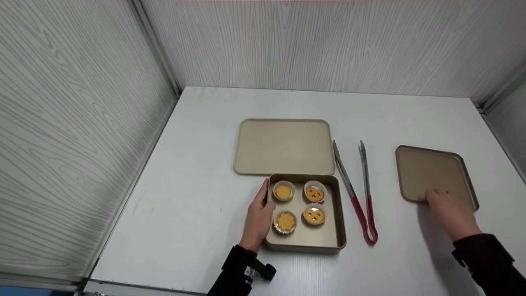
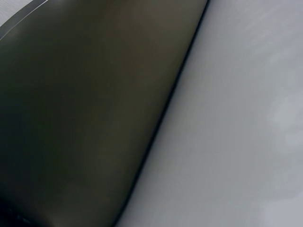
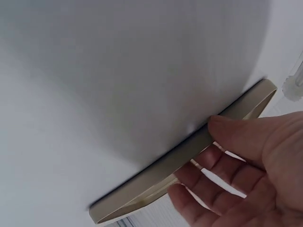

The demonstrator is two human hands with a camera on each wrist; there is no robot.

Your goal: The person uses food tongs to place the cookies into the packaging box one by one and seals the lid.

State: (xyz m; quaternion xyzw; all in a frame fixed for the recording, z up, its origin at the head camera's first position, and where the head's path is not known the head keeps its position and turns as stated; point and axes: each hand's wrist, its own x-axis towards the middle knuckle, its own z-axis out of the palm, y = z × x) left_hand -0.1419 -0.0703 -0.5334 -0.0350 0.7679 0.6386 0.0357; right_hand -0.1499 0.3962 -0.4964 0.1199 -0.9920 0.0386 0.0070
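My left hand [image 1: 258,222] grips the left wall of a deep square baking pan [image 1: 304,248], its thumb over the rim. Several egg tarts in paper cups stand inside, among them a tart with a face pattern [image 1: 314,194] and a plain yellow tart [image 1: 283,192]. The pan's dark outer wall [image 2: 94,113] fills much of the left wrist view, where the hand is out of sight. Over on the right, my right hand [image 1: 452,214] pinches the near rim of a shallow square tray [image 1: 431,170]. In the right wrist view its thumb lies outside the tray's rim [image 3: 156,165], with fingers inside.
A shallow beige rectangular tray [image 1: 284,146] lies right behind the pan. Tongs with red handles [image 1: 370,218] lie spread between the pan and the shallow square tray. Wood-grained panels [image 1: 82,102] wall the white table [image 1: 172,213] at the left, back and right.
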